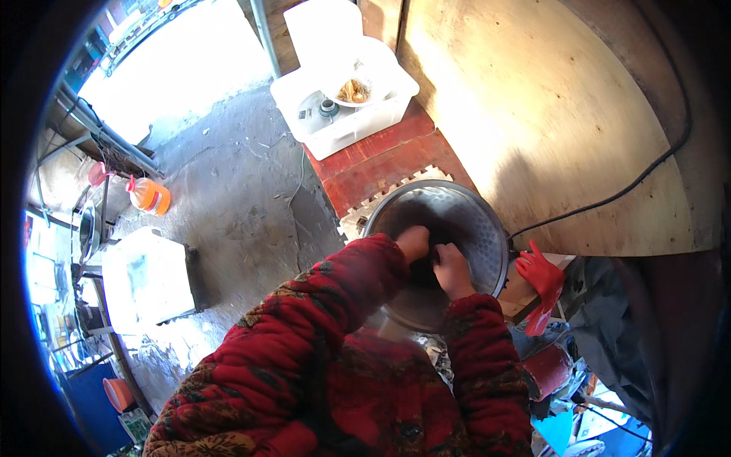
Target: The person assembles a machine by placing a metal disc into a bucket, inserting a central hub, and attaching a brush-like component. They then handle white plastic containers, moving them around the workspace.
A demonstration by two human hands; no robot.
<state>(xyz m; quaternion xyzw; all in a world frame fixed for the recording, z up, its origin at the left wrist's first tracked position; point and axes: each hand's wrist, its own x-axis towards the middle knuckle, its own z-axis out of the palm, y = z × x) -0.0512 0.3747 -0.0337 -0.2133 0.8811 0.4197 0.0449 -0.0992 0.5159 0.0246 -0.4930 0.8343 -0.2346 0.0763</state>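
Hands being pressed together inside a large steel basin [472, 221], left hand [413, 242] and right hand [452, 270] curled, grip not discernible, red rubber glove [542, 278] lying just beside the rim.

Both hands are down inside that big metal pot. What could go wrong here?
The big metal pot sits near a black cable; a spill might reach it. The left hand and right hand work bare while the red rubber glove lies unused beside the pot, so skin may suffer. The padded red sleeves could dip in and get soiled.
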